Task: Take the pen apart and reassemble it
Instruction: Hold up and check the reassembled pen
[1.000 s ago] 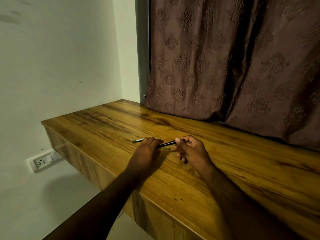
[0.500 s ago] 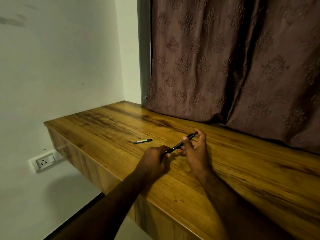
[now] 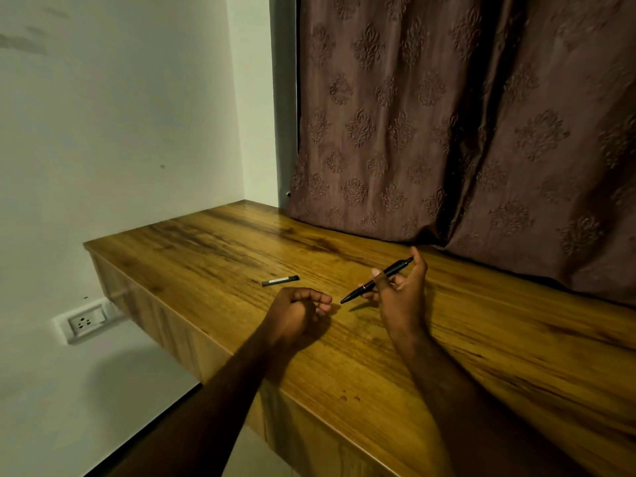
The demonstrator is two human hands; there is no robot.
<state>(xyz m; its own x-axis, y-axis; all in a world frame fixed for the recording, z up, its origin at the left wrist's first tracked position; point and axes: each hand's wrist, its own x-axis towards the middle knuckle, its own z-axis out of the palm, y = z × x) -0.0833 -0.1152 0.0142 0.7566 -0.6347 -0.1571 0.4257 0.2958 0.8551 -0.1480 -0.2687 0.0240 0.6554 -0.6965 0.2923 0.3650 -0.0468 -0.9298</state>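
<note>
A slim black pen point(image 3: 371, 283) is held in my right hand point(image 3: 401, 297), fingers pinching its middle. It slants with the tip low and to the left and the button end up at the right, above the wooden desk point(image 3: 447, 339). My left hand point(image 3: 297, 313) rests on the desk just left of the pen tip, fingers loosely curled, not touching the pen. A short black pen part with a pale label point(image 3: 280, 280) lies flat on the desk beyond my left hand.
A brown patterned curtain point(image 3: 464, 132) hangs down to the desk's back edge. The desk's left end and front edge drop off to the floor. A white wall socket point(image 3: 84, 321) sits below the desk at the left.
My left hand has let go of the pen and sits apart from its tip. My right hand has lifted the pen and carried it right. The short part stayed on the desk.
</note>
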